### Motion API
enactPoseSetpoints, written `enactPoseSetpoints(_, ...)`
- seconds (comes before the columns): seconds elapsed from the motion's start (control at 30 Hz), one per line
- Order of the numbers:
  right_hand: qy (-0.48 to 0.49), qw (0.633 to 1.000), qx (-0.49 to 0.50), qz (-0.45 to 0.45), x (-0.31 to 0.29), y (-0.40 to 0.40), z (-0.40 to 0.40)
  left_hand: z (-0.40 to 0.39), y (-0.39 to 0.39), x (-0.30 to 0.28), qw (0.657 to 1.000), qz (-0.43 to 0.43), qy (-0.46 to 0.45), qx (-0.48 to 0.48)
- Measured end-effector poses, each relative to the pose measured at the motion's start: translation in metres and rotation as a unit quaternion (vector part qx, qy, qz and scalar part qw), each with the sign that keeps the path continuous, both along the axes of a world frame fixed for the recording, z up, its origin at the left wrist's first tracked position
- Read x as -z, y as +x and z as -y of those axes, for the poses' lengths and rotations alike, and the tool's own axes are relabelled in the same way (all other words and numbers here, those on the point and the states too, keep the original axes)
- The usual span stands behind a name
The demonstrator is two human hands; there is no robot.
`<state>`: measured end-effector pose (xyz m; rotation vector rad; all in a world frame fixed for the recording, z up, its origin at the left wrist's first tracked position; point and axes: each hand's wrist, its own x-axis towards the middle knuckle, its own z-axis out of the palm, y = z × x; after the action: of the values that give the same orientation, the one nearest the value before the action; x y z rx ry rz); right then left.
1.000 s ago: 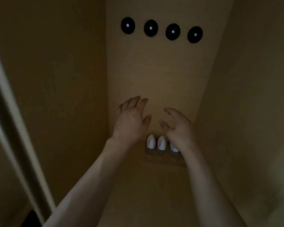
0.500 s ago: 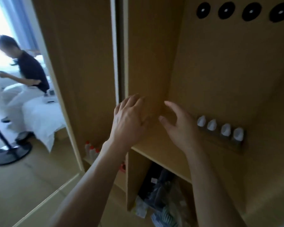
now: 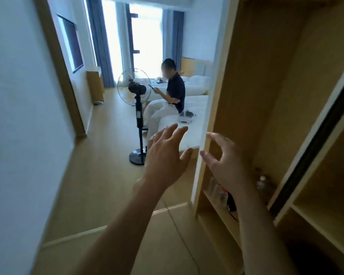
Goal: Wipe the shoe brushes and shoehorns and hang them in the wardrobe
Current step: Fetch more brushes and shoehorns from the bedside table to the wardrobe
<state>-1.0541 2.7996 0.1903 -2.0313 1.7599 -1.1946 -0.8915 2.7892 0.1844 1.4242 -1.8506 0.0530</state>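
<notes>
Two hands are raised in front of the camera, both bare and holding nothing. The left hand (image 3: 165,155) has its fingers spread and nearly straight, released, over the floor (image 3: 99,155) of the room. The right hand (image 3: 224,163) has loosely curved fingers, also released, in front of the left edge of the wardrobe (image 3: 266,96).

No brush or shoehorn can be seen here; where they are cannot be told.

Counted: one wardrobe, open, with a shelf (image 3: 216,205) low at its left side carrying a few bottles (image 3: 219,192), blurred, perhaps three with red on them, and one more bottle (image 3: 261,182) deeper inside. One standing fan (image 3: 134,87) is on the floor. One person (image 3: 172,96) in a dark top and white trousers sits on the near edge of a bed (image 3: 195,116), holding a phone. A second bed (image 3: 195,82) lies behind. One white box (image 3: 186,118) rests on the near bed beside the person. One dark screen (image 3: 72,46) hangs on the left wall. Blue curtains (image 3: 99,40) flank a bright window (image 3: 145,42).

No writing is readable; the bottle labels are too blurred.

Half a second ago the view faced the wardrobe's inside, with four black discs and four white hooks on its back panel; now it has swung left toward the room, and those are out of sight. Both hands hold the same empty pose.
</notes>
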Motion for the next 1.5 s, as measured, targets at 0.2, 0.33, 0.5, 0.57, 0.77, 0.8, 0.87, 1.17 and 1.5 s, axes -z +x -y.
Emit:
enactPoseSetpoints(0.2, 0.008, 0.995, -0.100, 0.004, 0.009, 0.157, 0.028, 0.000, 0.153, 0.009, 0.995, -0.006, 0.025, -0.101)
enactPoseSetpoints(0.33, 0.016, 0.988, -0.151, 0.007, 0.014, 0.234, 0.042, 0.002, 0.228, 0.015, 0.989, -0.004, 0.036, -0.144)
enactPoseSetpoints(0.5, 0.020, 0.982, -0.186, 0.008, 0.022, 0.304, 0.068, 0.021, 0.295, 0.020, 0.981, -0.018, 0.043, -0.189)
enactPoseSetpoints(0.57, 0.030, 0.979, -0.201, 0.009, 0.026, 0.325, 0.085, 0.034, 0.315, 0.024, 0.977, -0.023, 0.049, -0.205)
enactPoseSetpoints(0.77, 0.047, 0.972, -0.231, -0.002, 0.043, 0.386, 0.163, 0.092, 0.369, 0.039, 0.965, -0.032, 0.065, -0.251)
enactPoseSetpoints(0.8, 0.051, 0.970, -0.238, -0.006, 0.046, 0.398, 0.179, 0.105, 0.379, 0.042, 0.963, -0.032, 0.066, -0.259)
enactPoseSetpoints(0.87, 0.065, 0.965, -0.255, -0.014, 0.053, 0.420, 0.212, 0.133, 0.400, 0.046, 0.959, -0.030, 0.072, -0.273)
enactPoseSetpoints(1.17, 0.110, 0.949, -0.292, -0.050, 0.053, 0.498, 0.384, 0.295, 0.476, 0.039, 0.941, -0.016, 0.091, -0.325)
enactPoseSetpoints(1.5, 0.141, 0.949, -0.274, -0.062, 0.066, 0.562, 0.542, 0.461, 0.549, 0.061, 0.941, -0.040, 0.114, -0.317)
